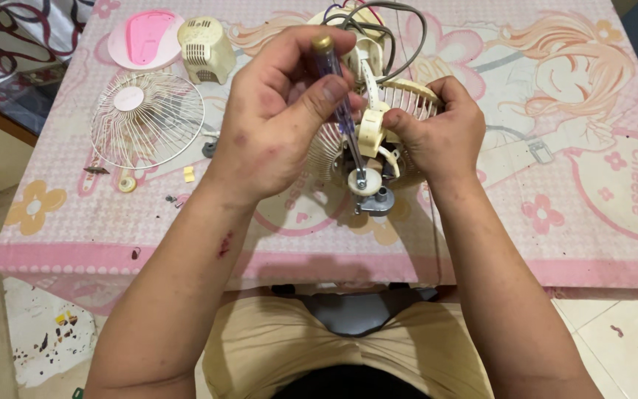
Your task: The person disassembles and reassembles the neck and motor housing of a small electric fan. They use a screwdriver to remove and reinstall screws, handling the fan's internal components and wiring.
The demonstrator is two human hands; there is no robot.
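My left hand point(275, 118) pinching screwdriver point(341, 111) — tip down on screw in white gear of fan motor point(371, 140). My right hand point(441, 133) clamped round motor, holding it just above worktop point(555, 222). Left of left hand — grille point(147, 118), cream cover point(205, 48), pink disc point(145, 38).

Table cover point(555, 222): pink, printed with a cartoon figure and flowers. Fan motor assembly point(378, 122): cream. Screwdriver point(341, 103): translucent purple handle.
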